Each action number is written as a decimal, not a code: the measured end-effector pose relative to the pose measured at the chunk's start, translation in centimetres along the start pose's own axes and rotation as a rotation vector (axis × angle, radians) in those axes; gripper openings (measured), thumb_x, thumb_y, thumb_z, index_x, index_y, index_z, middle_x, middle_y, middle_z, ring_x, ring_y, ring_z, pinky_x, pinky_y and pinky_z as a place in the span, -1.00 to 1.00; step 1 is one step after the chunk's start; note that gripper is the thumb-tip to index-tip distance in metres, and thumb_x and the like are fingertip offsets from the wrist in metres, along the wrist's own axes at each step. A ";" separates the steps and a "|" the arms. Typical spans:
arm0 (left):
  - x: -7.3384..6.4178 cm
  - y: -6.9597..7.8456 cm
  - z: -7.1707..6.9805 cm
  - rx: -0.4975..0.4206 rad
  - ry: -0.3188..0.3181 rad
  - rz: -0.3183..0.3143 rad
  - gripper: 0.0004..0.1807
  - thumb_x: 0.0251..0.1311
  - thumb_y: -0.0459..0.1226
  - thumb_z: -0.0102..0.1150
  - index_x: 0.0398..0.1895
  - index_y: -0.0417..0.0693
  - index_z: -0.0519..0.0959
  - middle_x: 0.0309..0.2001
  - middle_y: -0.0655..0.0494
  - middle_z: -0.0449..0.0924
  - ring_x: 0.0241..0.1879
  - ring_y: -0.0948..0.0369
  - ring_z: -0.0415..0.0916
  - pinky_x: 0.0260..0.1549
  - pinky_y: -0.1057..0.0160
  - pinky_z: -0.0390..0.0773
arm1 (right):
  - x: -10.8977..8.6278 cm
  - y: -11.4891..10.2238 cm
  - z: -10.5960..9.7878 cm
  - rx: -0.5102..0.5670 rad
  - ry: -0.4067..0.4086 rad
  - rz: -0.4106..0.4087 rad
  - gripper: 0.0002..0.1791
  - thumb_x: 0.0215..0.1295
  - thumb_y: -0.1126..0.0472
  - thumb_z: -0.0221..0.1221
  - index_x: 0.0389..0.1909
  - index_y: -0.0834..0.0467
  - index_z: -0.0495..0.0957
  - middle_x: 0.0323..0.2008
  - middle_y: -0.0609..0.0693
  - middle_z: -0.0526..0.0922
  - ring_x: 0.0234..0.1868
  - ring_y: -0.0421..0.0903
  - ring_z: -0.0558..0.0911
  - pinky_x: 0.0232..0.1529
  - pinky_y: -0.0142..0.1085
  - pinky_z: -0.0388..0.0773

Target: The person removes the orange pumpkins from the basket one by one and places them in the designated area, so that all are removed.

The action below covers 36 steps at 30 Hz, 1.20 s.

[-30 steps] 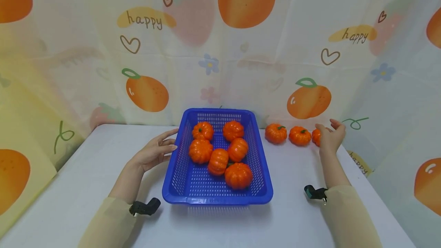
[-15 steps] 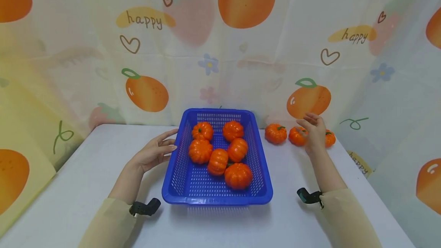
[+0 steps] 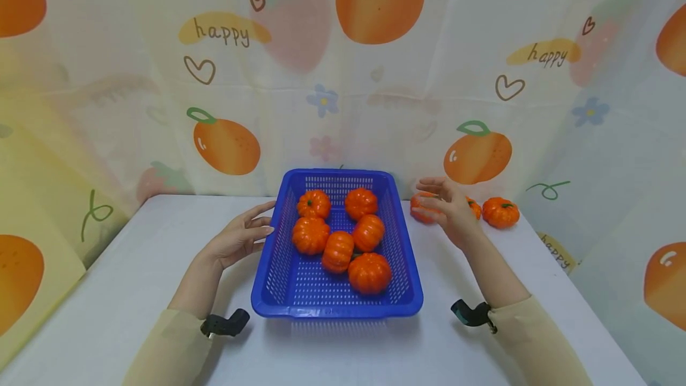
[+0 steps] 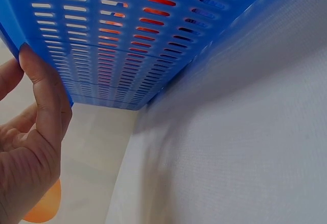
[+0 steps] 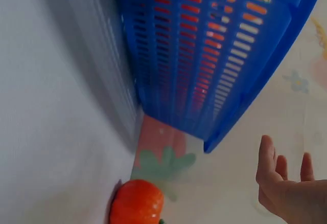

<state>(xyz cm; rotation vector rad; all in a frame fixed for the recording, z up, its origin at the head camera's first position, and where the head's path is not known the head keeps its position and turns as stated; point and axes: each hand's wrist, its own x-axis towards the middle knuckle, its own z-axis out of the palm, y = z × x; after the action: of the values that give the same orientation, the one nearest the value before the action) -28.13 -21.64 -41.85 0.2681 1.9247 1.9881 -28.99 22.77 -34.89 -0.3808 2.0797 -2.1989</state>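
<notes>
A blue perforated plastic basket (image 3: 266, 267) stands in the middle of the white table with several small orange pumpkins (image 3: 370, 274) inside. My left hand (image 3: 241, 240) is at its left side; in the left wrist view the fingertips (image 4: 31, 60) touch the rim, fingers relaxed. To the right of the basket, my right hand (image 3: 455, 216) is held up with fingers loosely spread, nothing in it. It overlaps a pumpkin (image 3: 420, 210) nearest the basket and partly hides a middle pumpkin (image 3: 474, 208). A third pumpkin (image 3: 501, 212) sits farther right, in full view.
A curtain (image 3: 375, 106) printed with fruit, hearts and the word "happy" hangs behind the white table (image 3: 134, 267), near its back edge. Black wrist cameras (image 3: 225, 323) stick out from both sleeves.
My right hand has moved left, from the rightmost pumpkin past the middle one to the one nearest the basket, uncovering the rightmost. My left hand and the basket have stayed put.
</notes>
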 end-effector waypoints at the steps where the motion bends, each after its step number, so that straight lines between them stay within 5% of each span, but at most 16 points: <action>1: 0.0 0.0 0.0 -0.001 0.000 0.000 -0.23 0.38 -0.36 0.04 0.58 0.03 -0.04 -0.07 0.25 0.60 -0.14 0.33 0.66 -0.08 0.28 0.70 | -0.1 0.0 0.2 -0.015 -0.024 -0.007 -0.67 0.39 0.33 0.04 0.14 0.11 0.37 0.09 -0.05 0.44 0.02 -0.24 0.61 0.02 -0.35 0.67; 10: -0.1 0.0 0.0 0.010 0.002 0.002 -0.23 0.39 -0.36 0.04 0.58 0.03 -0.04 -0.06 0.25 0.59 -0.13 0.33 0.66 -0.07 0.27 0.70 | -0.6 0.0 2.0 -0.095 -0.214 0.006 -0.56 0.35 0.31 0.08 0.23 0.10 0.31 0.15 -0.08 0.43 0.24 -0.03 0.54 0.09 -0.31 0.65; 16: -0.2 0.2 0.1 0.013 -0.002 0.005 -0.22 0.38 -0.36 0.04 0.58 0.01 -0.05 -0.07 0.26 0.60 -0.13 0.33 0.65 -0.07 0.28 0.69 | -0.8 -0.1 3.6 -0.092 -0.368 0.059 -0.51 0.31 0.30 0.10 0.26 0.12 0.31 0.24 0.00 0.43 0.34 0.21 0.45 0.22 -0.07 0.59; 22: -0.3 0.3 0.3 0.005 -0.019 0.014 -0.22 0.38 -0.37 0.03 0.59 -0.03 -0.07 -0.06 0.24 0.59 -0.13 0.33 0.65 -0.07 0.28 0.69 | -0.6 0.2 5.8 -0.211 -0.384 0.104 -0.41 0.26 0.19 0.18 0.30 0.15 0.28 0.37 0.21 0.33 0.41 0.33 0.34 0.36 0.12 0.41; 36: -0.4 0.3 0.2 0.011 -0.006 0.010 -0.22 0.38 -0.36 0.05 0.58 -0.01 -0.05 -0.04 0.24 0.59 -0.13 0.33 0.65 -0.06 0.27 0.69 | 0.7 1.2 10.2 -0.393 -0.361 0.147 -0.37 0.17 0.12 0.29 0.29 0.05 0.36 0.35 0.08 0.41 0.40 0.20 0.38 0.36 0.15 0.39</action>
<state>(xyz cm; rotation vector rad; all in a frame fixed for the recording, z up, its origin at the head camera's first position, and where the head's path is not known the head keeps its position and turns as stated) -27.76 -21.57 -41.46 0.2868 1.9351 1.9819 -27.35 12.60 -35.59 -0.5825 2.2329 -1.5007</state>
